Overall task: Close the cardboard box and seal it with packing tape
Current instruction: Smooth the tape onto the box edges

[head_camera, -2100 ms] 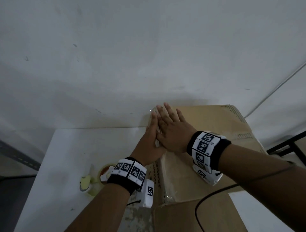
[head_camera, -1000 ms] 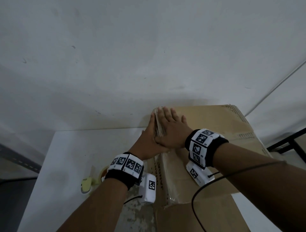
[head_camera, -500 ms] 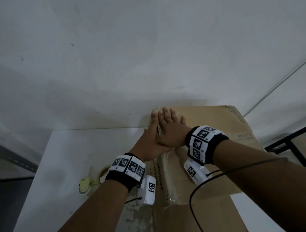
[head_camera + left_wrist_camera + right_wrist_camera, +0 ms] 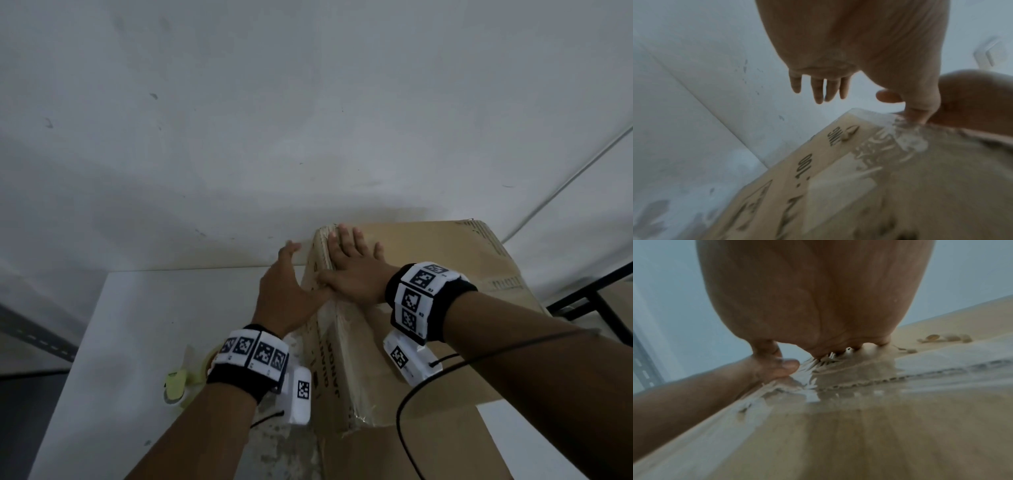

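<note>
My right hand point(image 4: 356, 274) is lying flat on the top of the cardboard box point(image 4: 445, 308), fingers straight and spread, palm pressing down near the far left corner. This grip is apart, clamped on nothing. In the right wrist view the palm is bearing on a strip of clear packing tape point(image 4: 900, 378) that is running across the box top; the tape is looking wrinkled and glossy there, with a serrated cut end showing just under the hand.

My left hand point(image 4: 284, 291) is hovering just beside the box's left face, fingers straight and loose, pointing away from me toward the wall point(image 4: 308, 102). The grip is apart and holding nothing. Its thumb side is meeting my right thumb at the box's upper left edge; the left wrist view is showing the left thumb tip touching the crinkled tape where it is folding over that edge. The four fingers are hanging in the air clear of the cardboard.

The box is standing closed on the white surface point(image 4: 137, 342), its far side close against the wall, dark printed lettering running along its left face. More tape is shining along the near left corner.

On the surface to the left of my left wrist a tape roll point(image 4: 214, 359) is lying partly hidden behind the wristband, with a pale yellow-green object point(image 4: 176, 383) just beside it; I cannot tell what that is.

A black cable point(image 4: 404, 418) is looping from my right wrist unit across the near part of the box.
</note>
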